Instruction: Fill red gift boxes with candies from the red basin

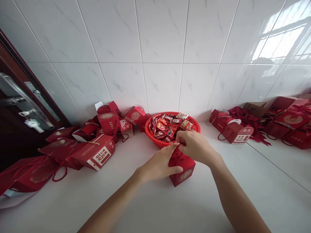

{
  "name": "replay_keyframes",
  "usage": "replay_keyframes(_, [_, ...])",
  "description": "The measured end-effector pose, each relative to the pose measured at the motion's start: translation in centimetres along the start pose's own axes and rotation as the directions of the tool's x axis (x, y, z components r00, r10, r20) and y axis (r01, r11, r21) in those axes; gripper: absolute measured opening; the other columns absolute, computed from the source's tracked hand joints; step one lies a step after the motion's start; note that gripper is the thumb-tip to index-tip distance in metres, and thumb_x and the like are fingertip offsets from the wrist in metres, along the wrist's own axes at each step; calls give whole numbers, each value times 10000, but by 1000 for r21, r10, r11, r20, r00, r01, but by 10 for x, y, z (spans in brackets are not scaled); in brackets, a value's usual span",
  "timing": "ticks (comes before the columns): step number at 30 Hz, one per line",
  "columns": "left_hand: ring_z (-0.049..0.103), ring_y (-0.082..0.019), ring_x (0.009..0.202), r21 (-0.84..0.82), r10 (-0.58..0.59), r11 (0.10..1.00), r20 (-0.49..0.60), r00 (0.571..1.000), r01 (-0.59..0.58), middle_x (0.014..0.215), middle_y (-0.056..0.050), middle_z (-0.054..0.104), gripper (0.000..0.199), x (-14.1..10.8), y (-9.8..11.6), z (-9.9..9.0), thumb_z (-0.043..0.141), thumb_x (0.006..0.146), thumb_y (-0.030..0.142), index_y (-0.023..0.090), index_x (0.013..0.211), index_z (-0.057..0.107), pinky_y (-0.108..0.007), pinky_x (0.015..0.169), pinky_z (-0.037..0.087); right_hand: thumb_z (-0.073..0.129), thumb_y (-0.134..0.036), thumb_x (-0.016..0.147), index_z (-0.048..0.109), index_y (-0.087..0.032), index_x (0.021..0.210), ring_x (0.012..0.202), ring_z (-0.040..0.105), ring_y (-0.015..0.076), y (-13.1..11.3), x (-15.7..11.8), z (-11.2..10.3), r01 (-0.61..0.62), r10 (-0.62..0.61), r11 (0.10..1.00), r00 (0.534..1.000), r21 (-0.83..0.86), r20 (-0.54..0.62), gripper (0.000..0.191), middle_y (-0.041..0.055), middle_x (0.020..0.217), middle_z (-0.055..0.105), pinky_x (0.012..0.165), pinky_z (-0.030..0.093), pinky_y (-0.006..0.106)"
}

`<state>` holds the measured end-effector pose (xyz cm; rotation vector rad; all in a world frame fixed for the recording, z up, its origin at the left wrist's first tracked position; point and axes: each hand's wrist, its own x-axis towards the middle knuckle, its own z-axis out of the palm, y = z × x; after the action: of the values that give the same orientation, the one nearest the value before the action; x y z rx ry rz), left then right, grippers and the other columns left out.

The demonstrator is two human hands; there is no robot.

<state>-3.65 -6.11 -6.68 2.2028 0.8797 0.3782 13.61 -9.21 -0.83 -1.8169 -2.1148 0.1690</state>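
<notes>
A small red candy box (184, 172) with a gold emblem stands on the white surface in front of me. My left hand (159, 163) is around its left side, the thumb laid across the near face and the fingers at the top. Over the box's top, my right hand (195, 144) is closed in a pinch; the fingers hide what is between them. Just behind both hands sits a red plastic basin (155, 141) full of wrapped candies (167, 127), mostly in red wrappers.
Several red boxes (97, 152) with cord handles are heaped on the left. On the right lie more red boxes (236, 132), red ribbons (255, 126) and a further pile. A tiled wall (162, 84) rises behind; a dark door (14, 113) with keys in its lock is at left.
</notes>
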Motion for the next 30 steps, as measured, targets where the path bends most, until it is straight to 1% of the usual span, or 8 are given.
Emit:
replay_keyframes(3, [308, -367, 1507, -34, 17, 999, -22, 1000, -18, 1649, -94, 323, 972, -2, 0, -8, 736, 778, 625, 277, 1576, 303, -524, 1200, 346, 537, -71, 720, 497, -211, 696, 586, 434, 126, 17, -7, -12, -29, 31, 999, 996, 24, -86, 148, -31, 633, 553, 534, 248, 264])
replay_keyframes(6, [338, -327, 1501, -17, 51, 998, -104, 993, -53, 1636, -76, 355, 870, -4, -3, -18, 658, 848, 641, 279, 1568, 331, -488, 1203, 361, 533, -103, 693, 532, -210, 658, 592, 483, 131, 46, -18, -27, -36, 45, 998, 985, 61, -168, 113, -31, 617, 573, 557, 315, 252])
replay_keyframes(9, [397, -285, 1474, 26, 80, 997, -137, 987, -77, 1597, -68, 429, 748, -4, -7, -26, 616, 901, 593, 253, 1532, 402, -440, 1205, 371, 540, -173, 676, 609, -209, 681, 590, 547, 145, 76, -35, -44, -129, 169, 979, 947, 158, -272, 78, -19, 632, 623, 582, 396, 257])
replay_keyframes(16, [471, -274, 1426, 20, 64, 998, -134, 989, -62, 1520, -53, 535, 627, -1, -13, -34, 645, 888, 525, 241, 1436, 531, -411, 1183, 409, 569, -169, 642, 644, -204, 664, 598, 612, 190, 148, -65, -75, -444, 543, 836, 752, 321, -374, 86, 9, 582, 646, 644, 444, 312])
replay_keyframes(20, [498, -286, 1404, 18, 76, 997, -147, 986, -75, 1471, -43, 588, 573, 1, -15, -35, 646, 877, 516, 248, 1380, 588, -416, 1165, 433, 597, -126, 632, 636, -214, 590, 629, 597, 198, 189, -64, -78, -570, 627, 775, 638, 273, -448, 105, 12, 559, 636, 684, 417, 322])
replay_keyframes(25, [484, -293, 1414, 22, 52, 999, -150, 987, -49, 1466, -43, 593, 564, 1, -16, -35, 647, 873, 527, 253, 1364, 606, -416, 1157, 442, 600, -121, 630, 576, -224, 545, 595, 573, 196, 226, -58, -73, -645, 670, 717, 534, 263, -516, 136, 4, 525, 601, 684, 412, 328])
replay_keyframes(27, [481, -293, 1417, 29, 45, 999, -153, 987, -41, 1477, -47, 583, 568, 0, -16, -35, 646, 875, 525, 254, 1372, 602, -420, 1161, 434, 590, -130, 640, 558, -225, 563, 565, 574, 198, 237, -57, -70, -643, 664, 719, 521, 265, -537, 126, 6, 518, 593, 670, 417, 335])
replay_keyframes(30, [474, -297, 1421, 44, 48, 998, -151, 987, -41, 1476, -52, 582, 551, 0, -16, -35, 644, 881, 507, 255, 1370, 604, -439, 1171, 418, 558, -152, 683, 553, -224, 593, 533, 577, 197, 252, -56, -67, -588, 589, 779, 565, 219, -578, 116, 41, 535, 611, 625, 418, 338])
